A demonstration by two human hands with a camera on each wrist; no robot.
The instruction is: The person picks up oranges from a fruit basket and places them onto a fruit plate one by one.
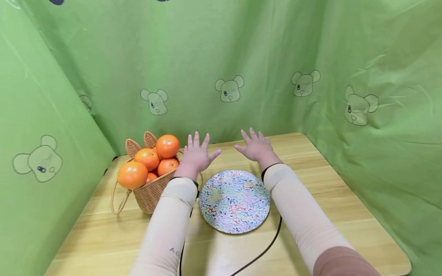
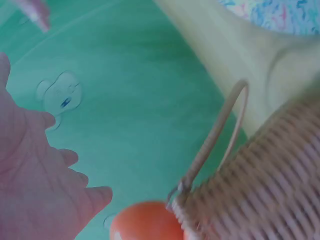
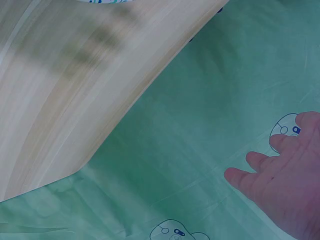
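Note:
My left hand [image 1: 197, 158] is held out with fingers spread, just right of a wicker basket [image 1: 149, 197] and holding nothing. Orange fruits [image 1: 146, 159], several of them, are heaped in that basket, which has two woven ears at its back. To the right, my right hand [image 1: 259, 149] also has its fingers spread and holds nothing, beyond the right rear rim of a round plate [image 1: 235, 202] with a multicoloured squiggle pattern. In the left wrist view the basket's woven side [image 2: 260, 175], its handle and one orange fruit [image 2: 147, 222] show beside the left hand [image 2: 40, 170].
A light wooden table [image 1: 331, 214] carries the basket and plate. Green curtains [image 1: 193, 57] with bear-head prints close in the back and both sides. A black cable [image 1: 260, 255] curves across the table in front of the plate.

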